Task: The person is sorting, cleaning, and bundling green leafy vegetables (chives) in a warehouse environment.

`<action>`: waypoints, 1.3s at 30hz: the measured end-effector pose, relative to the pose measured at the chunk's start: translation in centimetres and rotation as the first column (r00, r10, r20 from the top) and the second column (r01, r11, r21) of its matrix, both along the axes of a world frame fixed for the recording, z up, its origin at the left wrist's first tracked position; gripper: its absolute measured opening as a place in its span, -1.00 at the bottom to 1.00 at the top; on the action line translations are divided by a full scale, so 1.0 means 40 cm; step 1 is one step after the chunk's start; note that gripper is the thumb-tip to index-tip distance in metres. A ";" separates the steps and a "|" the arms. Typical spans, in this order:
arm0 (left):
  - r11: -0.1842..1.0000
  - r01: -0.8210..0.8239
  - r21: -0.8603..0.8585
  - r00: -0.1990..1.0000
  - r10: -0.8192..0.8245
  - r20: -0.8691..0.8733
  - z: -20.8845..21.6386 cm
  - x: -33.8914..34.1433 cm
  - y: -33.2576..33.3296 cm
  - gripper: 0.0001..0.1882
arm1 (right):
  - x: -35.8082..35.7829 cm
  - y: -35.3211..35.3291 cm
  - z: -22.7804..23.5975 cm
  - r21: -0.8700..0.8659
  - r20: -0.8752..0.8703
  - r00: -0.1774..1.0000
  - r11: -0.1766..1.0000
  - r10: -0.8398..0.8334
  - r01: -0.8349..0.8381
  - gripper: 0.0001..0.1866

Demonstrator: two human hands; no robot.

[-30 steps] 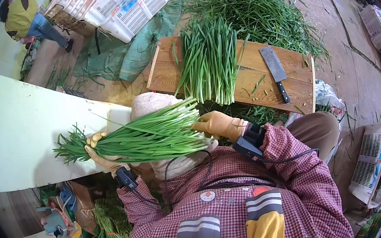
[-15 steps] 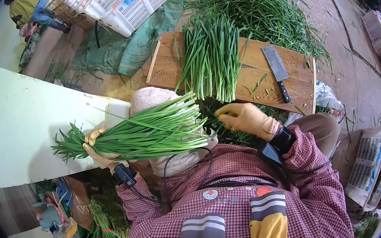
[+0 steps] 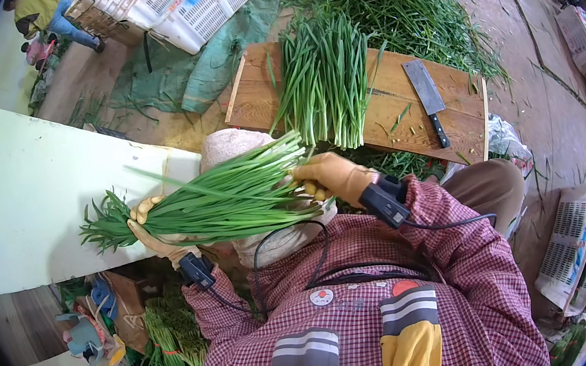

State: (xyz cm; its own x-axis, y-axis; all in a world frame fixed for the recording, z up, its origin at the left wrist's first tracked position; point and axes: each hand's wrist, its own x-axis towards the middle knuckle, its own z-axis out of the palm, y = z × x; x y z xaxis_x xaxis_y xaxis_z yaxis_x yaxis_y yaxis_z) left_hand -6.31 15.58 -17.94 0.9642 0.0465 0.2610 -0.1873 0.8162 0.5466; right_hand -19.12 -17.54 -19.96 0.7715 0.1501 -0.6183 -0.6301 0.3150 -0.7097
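Note:
I hold a bundle of long green chives (image 3: 215, 200) level in front of my chest. My left hand (image 3: 157, 236), in a tan glove, grips it from below near the leafy tips. Wearing the same kind of glove, my right hand (image 3: 329, 177) closes on the cut ends at the bundle's right. A second pile of chives (image 3: 324, 77) lies on the wooden cutting board (image 3: 401, 107) beyond my hands. A cleaver (image 3: 427, 97) rests on the board's right side.
A large heap of loose chives (image 3: 396, 6) lies on the ground past the board. White plastic crates (image 3: 191, 5) stand at the top left, near another person (image 3: 46, 16). A white panel (image 3: 38, 192) is at my left. Tied chive bundles (image 3: 174, 344) lie by my left side.
My right hand moved left, back onto the bundle's cut ends after reaching toward the right. The bundle stays level in my left hand.

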 end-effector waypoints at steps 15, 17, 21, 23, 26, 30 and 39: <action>0.994 0.105 -0.014 0.994 -0.105 -0.025 -0.091 0.040 0.066 -0.75 | -0.174 -0.197 -0.058 -0.324 0.198 0.952 0.932 0.233 -0.161 -0.24; 0.983 0.181 -0.027 0.983 -0.180 0.025 -0.085 0.045 0.056 -0.72 | -0.130 -0.109 -0.025 -0.135 0.143 0.950 0.956 0.278 -0.259 -0.18; 0.964 0.267 -0.002 0.958 -0.265 0.112 -0.079 0.050 0.055 -0.71 | -0.092 -0.029 -0.018 -0.215 0.141 0.933 0.931 0.330 -0.296 -0.60; 0.983 0.181 0.015 0.983 -0.182 0.020 -0.084 0.042 0.069 -0.75 | -0.101 -0.052 -0.046 -0.305 0.241 0.896 0.906 0.372 -0.294 -0.66; 0.990 0.135 0.043 0.991 -0.135 -0.014 -0.098 0.039 0.090 -0.76 | -0.138 -0.139 -0.106 -0.438 0.194 0.882 0.843 0.429 -0.314 -0.69; 0.992 0.126 0.010 0.991 -0.125 -0.054 -0.120 0.040 0.104 -0.74 | -0.217 -0.271 -0.172 -0.727 -0.626 0.583 -0.118 0.518 -0.676 -0.66; 0.982 0.184 -0.029 0.983 -0.184 0.021 -0.131 0.065 0.086 -0.73 | -0.105 -0.109 0.009 -0.266 0.085 0.939 0.916 0.332 -0.299 -0.26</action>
State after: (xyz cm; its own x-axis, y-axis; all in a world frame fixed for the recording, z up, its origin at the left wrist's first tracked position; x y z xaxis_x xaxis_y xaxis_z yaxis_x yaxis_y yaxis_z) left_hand -3.71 19.02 -23.18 0.9522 -0.1229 0.2796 -0.0420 0.8541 0.5184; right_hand -23.34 -21.91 -19.61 0.7827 0.2545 -0.5680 -0.5683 -0.0799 -0.8189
